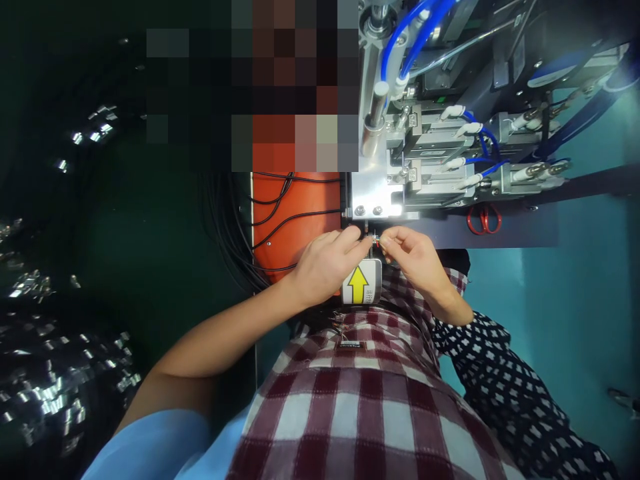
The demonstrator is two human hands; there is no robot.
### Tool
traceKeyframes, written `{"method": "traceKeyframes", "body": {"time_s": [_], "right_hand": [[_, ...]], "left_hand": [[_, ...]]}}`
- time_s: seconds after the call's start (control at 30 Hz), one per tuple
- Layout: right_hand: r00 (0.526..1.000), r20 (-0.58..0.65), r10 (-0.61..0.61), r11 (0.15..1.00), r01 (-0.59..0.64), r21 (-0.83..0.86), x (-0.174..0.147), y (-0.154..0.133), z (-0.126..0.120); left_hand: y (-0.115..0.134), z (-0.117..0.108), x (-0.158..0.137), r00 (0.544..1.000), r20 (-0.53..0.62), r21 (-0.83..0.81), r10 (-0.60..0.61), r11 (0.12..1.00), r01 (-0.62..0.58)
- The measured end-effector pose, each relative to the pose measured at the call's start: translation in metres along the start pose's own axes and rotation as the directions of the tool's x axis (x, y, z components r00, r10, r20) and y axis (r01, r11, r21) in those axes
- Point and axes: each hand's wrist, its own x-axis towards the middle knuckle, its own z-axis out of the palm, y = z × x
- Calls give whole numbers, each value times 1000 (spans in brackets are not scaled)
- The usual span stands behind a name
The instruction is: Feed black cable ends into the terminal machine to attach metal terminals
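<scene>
My left hand (330, 260) and my right hand (411, 255) meet just below the metal fixture (376, 190). Their fingertips pinch close together around a small part with red and silver bits (377, 241). It is too small to name, and fingers cover most of it. Thumb and forefinger of my right hand close on its right side, while the left fingers are bent against its left side. Directly below the hands is a white label with a yellow arrow (358, 285), partly behind my left hand.
Black cables (273, 230) run over an orange surface (280, 257) at the left. Pneumatic cylinders (440, 173) with blue tubes (395, 50) fill the upper right. Red-handled scissors (484, 220) lie on the dark ledge (533, 230). Shiny reels or strips (60, 400) show at far left.
</scene>
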Motion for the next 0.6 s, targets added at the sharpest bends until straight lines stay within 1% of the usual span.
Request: {"method": "traceKeyframes", "body": {"time_s": [0.2, 0.3, 0.5, 0.6], "right_hand": [[1000, -2, -5, 1000, 5, -3, 0, 1, 0], [1000, 1, -19, 1000, 19, -17, 0, 0, 0], [1000, -22, -19, 997, 17, -81, 0, -2, -1], [999, -36, -18, 993, 14, -118, 0, -2, -1]], "left_hand": [[0, 0, 0, 1000, -24, -22, -1, 1000, 0], [0, 0, 0, 1000, -4, -19, 4, 1000, -4], [-1, -1, -1, 997, 79, 4, 4, 1000, -4], [0, -1, -1, 999, 51, 14, 13, 1000, -13]]}}
